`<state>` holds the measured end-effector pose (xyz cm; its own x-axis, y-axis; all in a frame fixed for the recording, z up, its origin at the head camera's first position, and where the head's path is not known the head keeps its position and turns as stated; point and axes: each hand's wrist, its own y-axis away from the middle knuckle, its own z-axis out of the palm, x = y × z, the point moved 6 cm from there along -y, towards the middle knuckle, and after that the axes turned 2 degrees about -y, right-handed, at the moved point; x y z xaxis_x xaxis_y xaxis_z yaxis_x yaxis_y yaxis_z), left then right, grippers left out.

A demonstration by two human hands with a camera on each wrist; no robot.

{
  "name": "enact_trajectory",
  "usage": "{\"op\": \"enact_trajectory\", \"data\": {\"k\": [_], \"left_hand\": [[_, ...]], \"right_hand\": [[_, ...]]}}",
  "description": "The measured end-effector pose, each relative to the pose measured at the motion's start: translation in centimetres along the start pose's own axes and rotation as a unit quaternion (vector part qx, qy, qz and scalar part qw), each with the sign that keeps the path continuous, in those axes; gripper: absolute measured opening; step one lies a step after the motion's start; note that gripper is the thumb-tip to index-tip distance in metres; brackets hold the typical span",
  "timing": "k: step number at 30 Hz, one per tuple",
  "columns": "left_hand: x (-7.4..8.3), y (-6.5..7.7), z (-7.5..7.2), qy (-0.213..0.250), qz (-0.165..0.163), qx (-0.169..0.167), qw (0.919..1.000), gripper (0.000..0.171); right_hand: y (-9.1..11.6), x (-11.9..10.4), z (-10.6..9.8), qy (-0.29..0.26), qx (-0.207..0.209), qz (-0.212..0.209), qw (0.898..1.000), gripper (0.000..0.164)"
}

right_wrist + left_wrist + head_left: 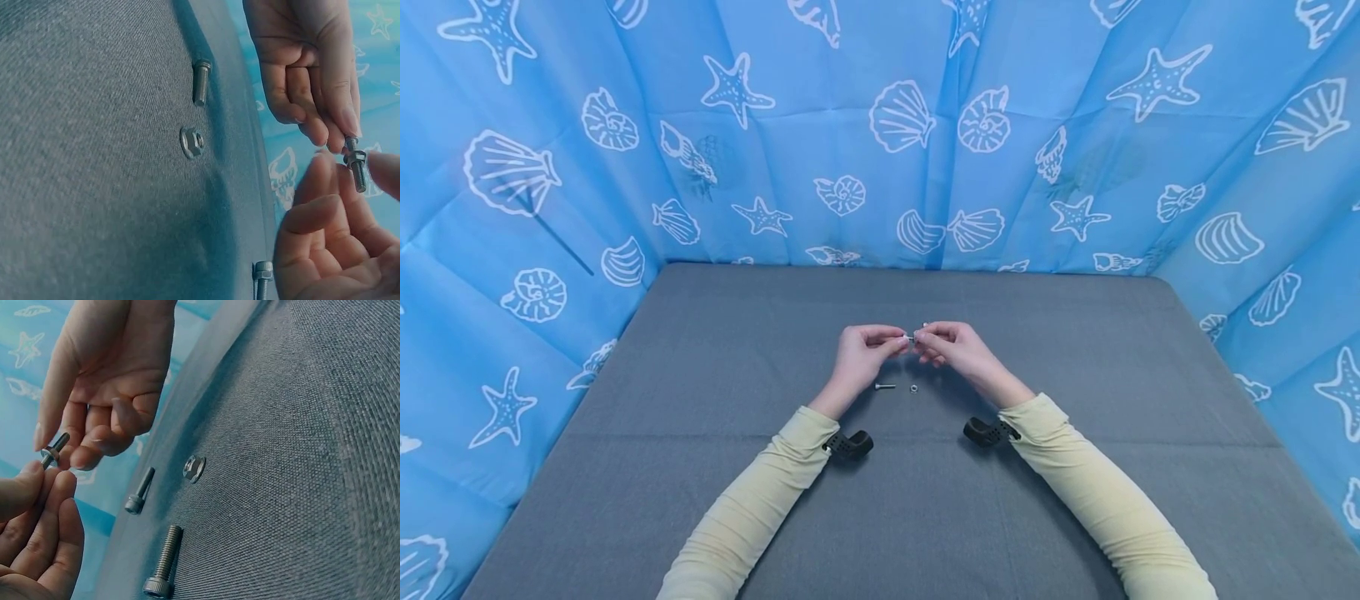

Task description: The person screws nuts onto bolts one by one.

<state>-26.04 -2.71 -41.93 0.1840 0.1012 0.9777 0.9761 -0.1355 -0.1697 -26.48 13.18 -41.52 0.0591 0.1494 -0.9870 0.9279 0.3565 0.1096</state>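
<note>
My left hand pinches the head end of a small metal bolt between thumb and fingertips, hiding the head. A flange nut sits partway along its shank, with the threaded end sticking out beyond it. My right hand has thumb and fingertips at either side of this nut, meeting the left hand above the table. Below the hands, a socket-head bolt lies beside a loose flange nut. Another socket-head bolt lies on the cloth, mostly behind the right hand in the head view.
Grey cloth covers the table. Blue curtains with white shell and starfish prints stand along its back and sides. Dark wrist-worn devices hang at both cuffs, close over the cloth.
</note>
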Motion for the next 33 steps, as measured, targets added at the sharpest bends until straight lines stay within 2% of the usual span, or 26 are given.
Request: {"op": "enact_trajectory", "data": {"k": [3, 8, 12, 15, 20, 26, 33], "left_hand": [[0.01, 0.02, -0.05, -0.001, -0.004, 0.001, 1.0000, 0.020], [0.10, 0.01, -0.06, -0.010, -0.002, 0.000, 0.9999, 0.019], [0.20, 0.02, -0.02, -0.015, 0.002, -0.001, 0.9999, 0.019], [0.25, 0.06, -0.02, -0.011, 0.003, -0.001, 0.9999, 0.018], [0.31, 0.13, -0.05, -0.011, 0.004, 0.001, 0.9999, 0.015], [0.35, 0.19, -0.02, -0.010, 0.006, 0.000, 0.9999, 0.018], [0.22, 0.05, -0.06, -0.002, -0.004, 0.002, 1.0000, 0.015]], "right_hand": [[-0.04, 0.05, -0.08, 0.001, -0.003, 0.004, 1.000, 0.034], [-0.03, -0.12, -0.09, 0.009, -0.010, -0.014, 1.000, 0.030], [-0.03, 0.02, -0.01, 0.018, -0.006, 0.010, 1.000, 0.034], [0.05, -0.01, 0.04, 0.011, -0.002, 0.014, 1.000, 0.035], [0.13, -0.05, 0.08, 0.004, -0.007, -0.007, 1.000, 0.029], [0.07, 0.32, 0.12, -0.012, -0.005, 0.010, 1.000, 0.034], [0.14, -0.07, -0.02, -0.001, -0.003, -0.021, 1.000, 0.028]]}}
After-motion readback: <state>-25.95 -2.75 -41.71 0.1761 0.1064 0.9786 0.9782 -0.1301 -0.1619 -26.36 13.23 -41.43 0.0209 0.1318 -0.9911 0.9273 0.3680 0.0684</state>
